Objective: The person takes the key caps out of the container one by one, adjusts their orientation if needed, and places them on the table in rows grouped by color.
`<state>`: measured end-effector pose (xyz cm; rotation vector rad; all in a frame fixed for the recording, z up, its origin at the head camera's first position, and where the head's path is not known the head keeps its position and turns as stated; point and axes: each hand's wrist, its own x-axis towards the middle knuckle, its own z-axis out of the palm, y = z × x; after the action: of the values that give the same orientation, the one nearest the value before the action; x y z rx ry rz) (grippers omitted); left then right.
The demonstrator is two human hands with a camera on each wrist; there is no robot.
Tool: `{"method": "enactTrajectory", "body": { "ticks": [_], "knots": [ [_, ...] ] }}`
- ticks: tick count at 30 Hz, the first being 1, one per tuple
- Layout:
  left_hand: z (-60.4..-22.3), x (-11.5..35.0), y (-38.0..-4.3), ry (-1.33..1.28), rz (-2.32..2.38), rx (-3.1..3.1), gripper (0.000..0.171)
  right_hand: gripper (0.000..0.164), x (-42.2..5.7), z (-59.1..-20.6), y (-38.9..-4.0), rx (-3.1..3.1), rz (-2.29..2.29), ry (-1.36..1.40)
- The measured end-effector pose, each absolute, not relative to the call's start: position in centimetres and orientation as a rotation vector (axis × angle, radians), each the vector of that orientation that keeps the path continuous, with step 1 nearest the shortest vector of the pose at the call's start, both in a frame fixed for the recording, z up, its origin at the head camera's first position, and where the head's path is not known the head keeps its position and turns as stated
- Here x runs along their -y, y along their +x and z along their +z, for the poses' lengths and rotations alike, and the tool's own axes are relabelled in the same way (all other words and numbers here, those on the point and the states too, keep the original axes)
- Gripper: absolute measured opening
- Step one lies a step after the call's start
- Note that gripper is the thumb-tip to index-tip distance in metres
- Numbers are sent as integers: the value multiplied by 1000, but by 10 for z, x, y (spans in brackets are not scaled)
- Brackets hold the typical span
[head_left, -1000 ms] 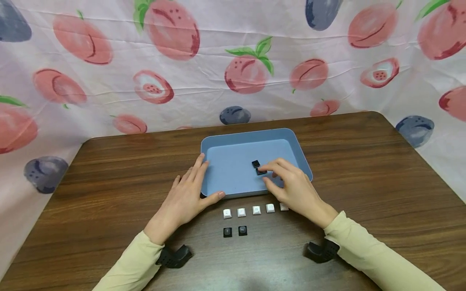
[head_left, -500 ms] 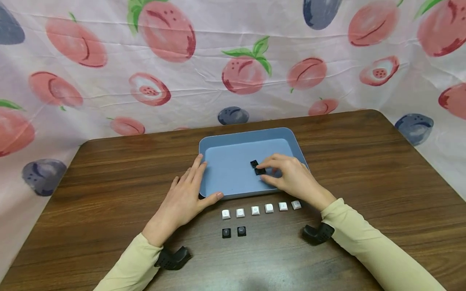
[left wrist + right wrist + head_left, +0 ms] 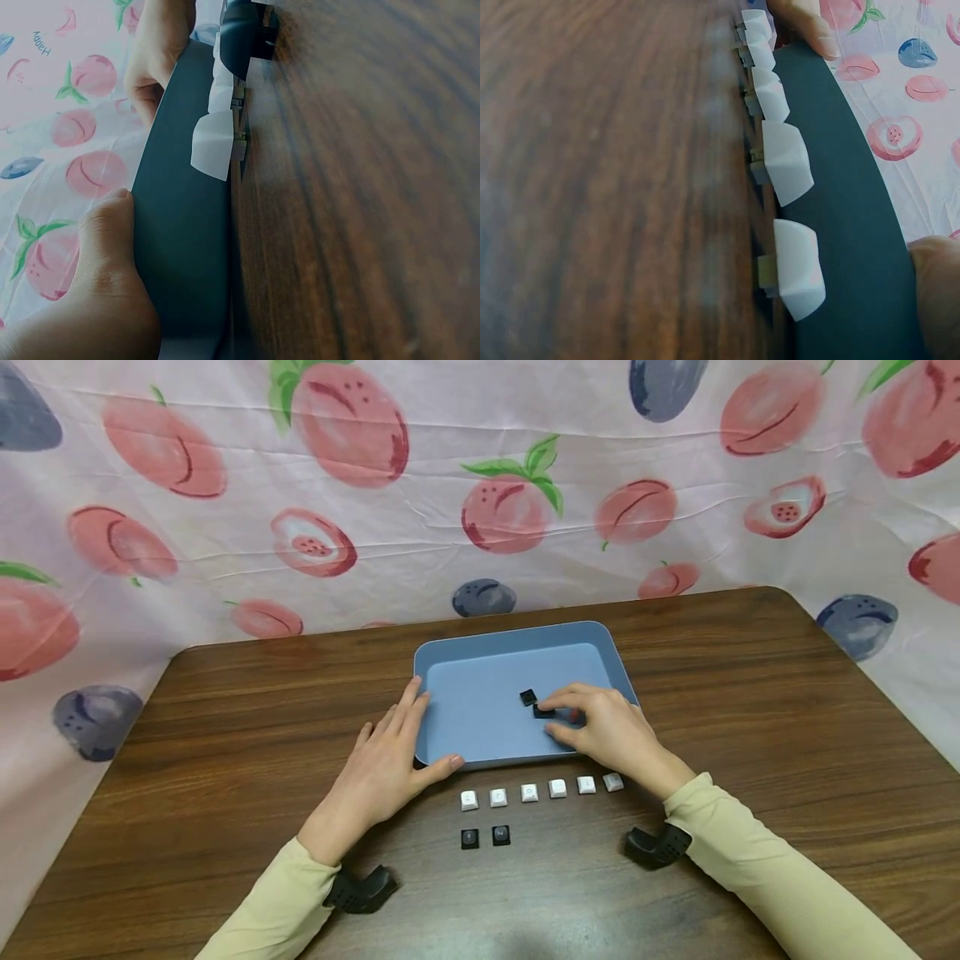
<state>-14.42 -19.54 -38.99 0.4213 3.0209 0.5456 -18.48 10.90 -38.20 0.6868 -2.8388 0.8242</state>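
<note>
My left hand (image 3: 386,760) rests at the near left corner of a blue tray (image 3: 457,647). Its straight fingers lie on the left rim, and the thumb lies along the front edge. Inside the tray, my right hand (image 3: 611,731) has its index finger and thumb curled around a small black keycap (image 3: 543,712), the index tip right on it. Another black keycap (image 3: 528,697) lies just behind, to the left. Under the right palm a bit of something red (image 3: 575,716) shows, mostly hidden.
In front of the tray runs a row of several white keycaps (image 3: 529,792), with switch-like stems beneath them in the wrist views. Nearer, two black keycaps (image 3: 500,835) sit side by side on the wooden table (image 3: 285,710). A fruit-print cloth (image 3: 420,527) hangs behind.
My right thumb has come in toward the black keycap, and that keycap has shifted slightly right, away from the other one. My left hand has stayed in place.
</note>
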Motion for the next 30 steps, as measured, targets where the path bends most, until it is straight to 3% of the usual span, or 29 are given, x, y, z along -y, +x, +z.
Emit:
{"method": "enactTrajectory", "body": {
  "ticks": [10, 30],
  "knots": [
    [-390, 195, -145, 428, 541, -3023, 100, 20, -109, -383, -183, 2869, 826, 514],
    [-390, 196, -144, 423, 531, -3013, 100, 34, -108, -381, -181, 2916, 775, 507]
  ]
}}
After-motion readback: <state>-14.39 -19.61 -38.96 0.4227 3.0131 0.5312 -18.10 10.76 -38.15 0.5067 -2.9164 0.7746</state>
